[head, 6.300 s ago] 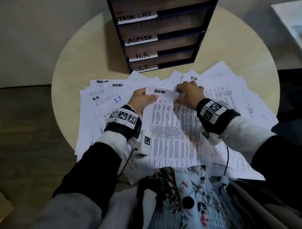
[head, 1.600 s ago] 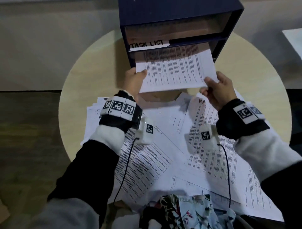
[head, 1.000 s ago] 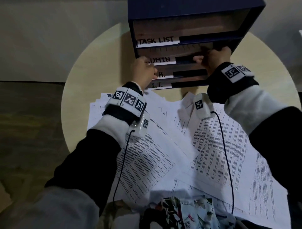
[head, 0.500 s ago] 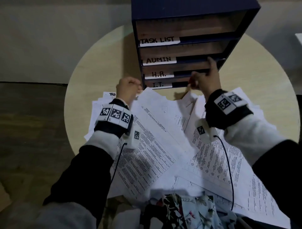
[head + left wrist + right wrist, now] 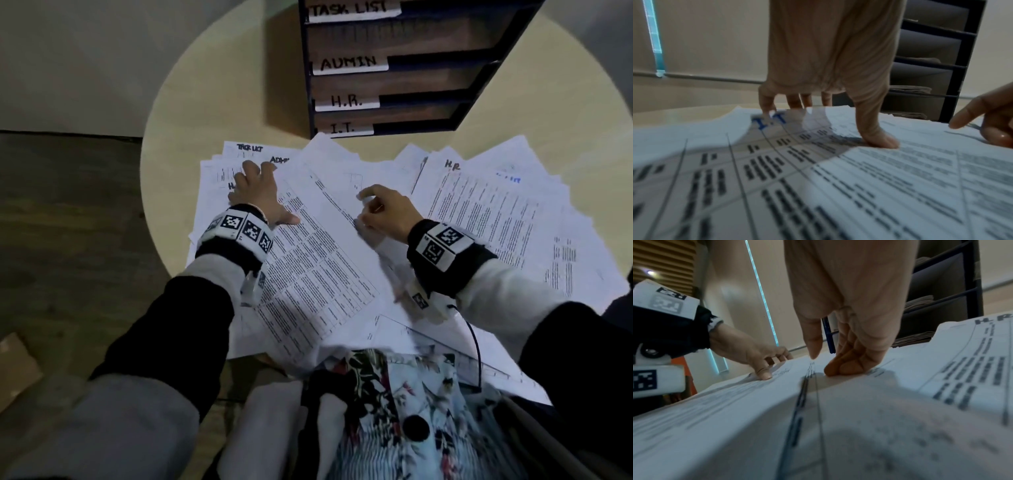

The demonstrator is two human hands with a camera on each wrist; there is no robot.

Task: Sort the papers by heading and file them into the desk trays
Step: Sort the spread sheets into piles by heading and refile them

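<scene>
A dark tray unit (image 5: 479,68) stands at the back of the round table, its shelves labelled TASK LIST, ADMIN (image 5: 349,63), H.R. and I.T. Printed papers fan out in front of it. My left hand (image 5: 262,193) lies spread on the left of the pile. Its fingertips (image 5: 766,107) press a sheet headed I.T. (image 5: 769,122), and its thumb presses the slanted sheet (image 5: 318,260) on top. My right hand (image 5: 380,212) rests on that same sheet with its fingers curled under and its thumb out, and holds nothing. In the right wrist view the curled fingers (image 5: 851,363) touch the paper.
An H.R. sheet (image 5: 479,212) lies to the right of my right hand. Sheets headed TASK LIST (image 5: 250,148) and ADMIN lie beyond my left hand. Some papers hang over the near table edge above my lap. Stacks of paper lie in the lower trays (image 5: 918,302).
Both hands slid a sheet into the tray under the TASK LIST label, came away from the tray unit and dropped onto the pile. The left hand has spread flat.
</scene>
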